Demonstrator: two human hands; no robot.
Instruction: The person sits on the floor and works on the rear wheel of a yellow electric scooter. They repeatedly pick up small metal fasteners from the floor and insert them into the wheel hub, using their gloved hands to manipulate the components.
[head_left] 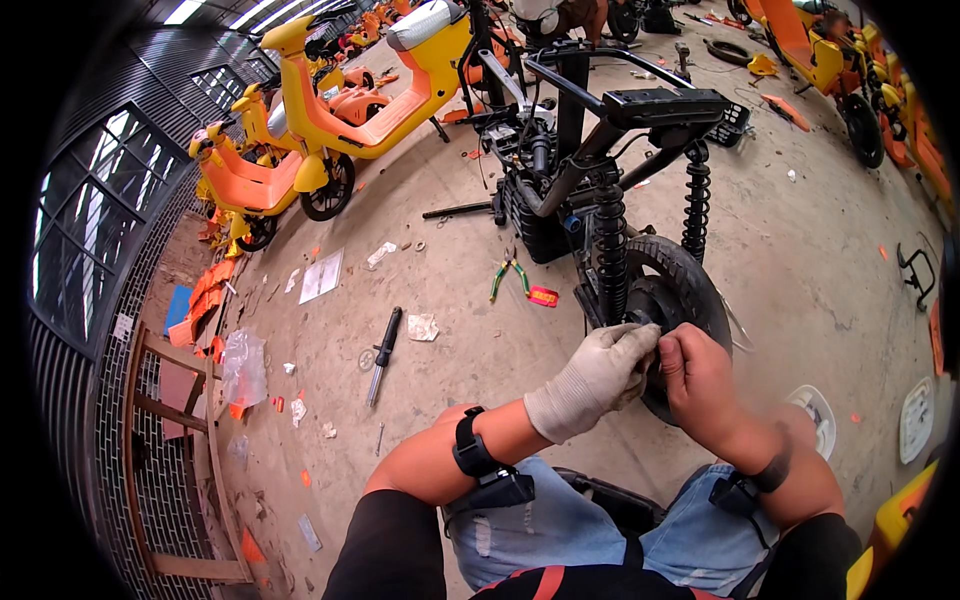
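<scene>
My left hand (pixel 592 380), in a pale work glove, is closed with its fingertips pinched. Right against it, my bare right hand (pixel 697 385) is curled with the thumb on top. Whatever the two hold between them is too small or hidden to name. Both are in front of the rear wheel (pixel 690 290) of a stripped black scooter frame (pixel 575 150), covering part of the tyre and hub. Two black coil-spring shock absorbers (pixel 611 240) stand above the wheel. Left of it on the floor lie green-handled pliers (pixel 510 275) and a small red packet (pixel 544 296).
A loose shock absorber or fork tube (pixel 385 355) lies on the concrete floor at left, near scraps of paper (pixel 422 327). Yellow-and-orange scooters (pixel 375 90) stand behind. A wooden frame (pixel 140 455) leans at far left. White plastic covers (pixel 917 418) lie at right.
</scene>
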